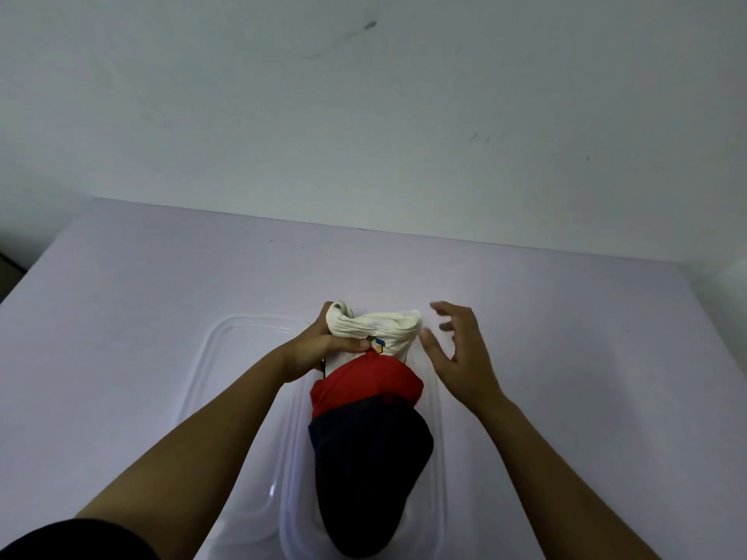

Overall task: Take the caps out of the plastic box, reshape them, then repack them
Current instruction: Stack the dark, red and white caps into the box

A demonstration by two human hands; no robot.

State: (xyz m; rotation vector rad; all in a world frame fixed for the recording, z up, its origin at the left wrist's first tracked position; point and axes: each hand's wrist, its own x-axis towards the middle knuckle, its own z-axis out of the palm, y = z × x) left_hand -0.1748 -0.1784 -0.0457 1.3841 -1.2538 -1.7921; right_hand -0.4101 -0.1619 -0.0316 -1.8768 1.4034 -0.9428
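A stack of caps stands in the clear plastic box (438, 478) at the table's near middle. The stack has a white cap (380, 329) with a small coloured logo on top, a red cap (364, 383) under it and a dark navy cap (372, 470) nearest me. My left hand (319, 349) grips the white cap's left side, thumb on its front. My right hand (456, 349) hovers just right of the white cap with fingers spread, touching nothing.
The box's clear lid (226, 381) lies flat on the table to the left of the box, partly under my left forearm. The pale table (161, 284) ends at a white wall (364, 115) behind.
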